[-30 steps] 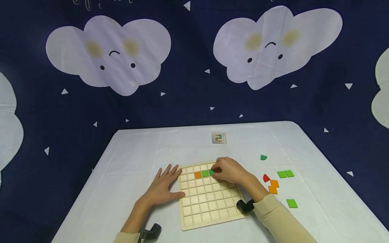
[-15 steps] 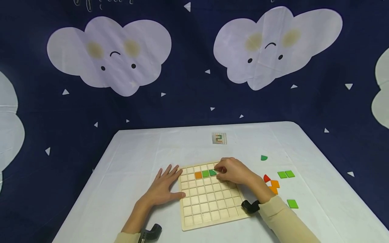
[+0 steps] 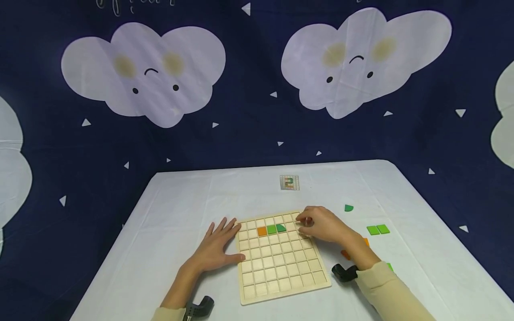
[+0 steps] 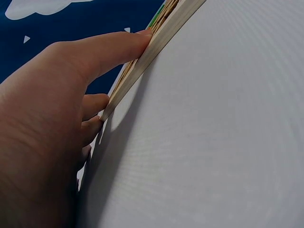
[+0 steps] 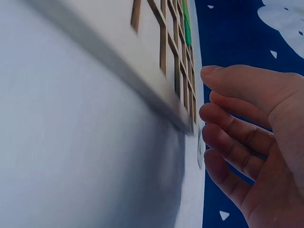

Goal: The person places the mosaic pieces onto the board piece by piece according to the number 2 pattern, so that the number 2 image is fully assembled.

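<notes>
A wooden grid board [image 3: 277, 267] lies on the white table. Along one of its upper rows sit an orange square tile [image 3: 262, 231], a light green square tile [image 3: 271, 229] and a dark green rounded tile [image 3: 280, 228], side by side. My left hand [image 3: 214, 249] has its fingers spread, with thumb and fingertips touching the board's left edge; the left wrist view shows the thumb [image 4: 109, 50] on the rim. Over the board's upper right edge is my right hand [image 3: 323, 224]. In the right wrist view its fingers [image 5: 228, 130] are loosely bent, with nothing between them and the thumb.
A small pattern card [image 3: 289, 183] lies behind the board. To the right are a dark green rounded tile [image 3: 348, 208] and two light green squares [image 3: 378, 229]. Orange tiles [image 3: 346, 254] and another green tile [image 3: 390, 266] are partly hidden by the right arm.
My right hand has moved right, off the dark green tile, which now lies uncovered in its cell. The right forearm now covers the red tile and part of the orange ones. My left hand stays put.
</notes>
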